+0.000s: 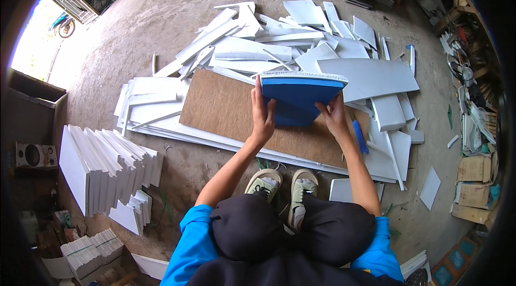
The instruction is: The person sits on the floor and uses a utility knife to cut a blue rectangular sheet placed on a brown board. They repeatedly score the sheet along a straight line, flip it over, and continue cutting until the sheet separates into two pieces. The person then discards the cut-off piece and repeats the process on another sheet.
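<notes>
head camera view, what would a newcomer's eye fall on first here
Probably the bright blue, white-edged slab at the centre, held between the left hand and right hand over a brown rectangular wooden board. Next, the jumbled heap of flat white foam-like pieces beyond it, then the upright row of notched white panels on the floor at left.
</notes>
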The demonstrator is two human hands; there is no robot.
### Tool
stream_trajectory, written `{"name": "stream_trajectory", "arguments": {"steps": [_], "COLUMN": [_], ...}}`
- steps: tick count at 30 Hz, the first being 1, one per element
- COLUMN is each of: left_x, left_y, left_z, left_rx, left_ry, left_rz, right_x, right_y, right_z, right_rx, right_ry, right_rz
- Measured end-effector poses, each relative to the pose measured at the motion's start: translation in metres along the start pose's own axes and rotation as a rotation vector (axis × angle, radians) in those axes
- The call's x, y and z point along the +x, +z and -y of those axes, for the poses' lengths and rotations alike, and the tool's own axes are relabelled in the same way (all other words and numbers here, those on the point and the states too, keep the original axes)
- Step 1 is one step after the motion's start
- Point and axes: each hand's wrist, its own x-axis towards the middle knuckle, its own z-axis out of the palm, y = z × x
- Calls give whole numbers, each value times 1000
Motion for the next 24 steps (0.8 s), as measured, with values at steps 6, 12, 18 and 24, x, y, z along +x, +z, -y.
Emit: {"name": "stream_trajectory", "arguments": {"steps": [6,12,18,24], "left_x": [10,3,-22,-50], "left_y": [-2,-7,4,11], "left_z": [-5,-5,28,32], "left_rx": [-289,-243,-579,-654], "left_ry": [-230,-415,-719,-1125], "left_rz": [86,271,-121,-351], "right_x": [9,30,9,-25], "right_y": [-3,-18,-2,-19], "right_z": [8,11,-12,-37], "right_rx": [236,267,-544,-551], "right_ry": [124,271,119,117], "right_rz": [-23,-114,-156,-151]}}
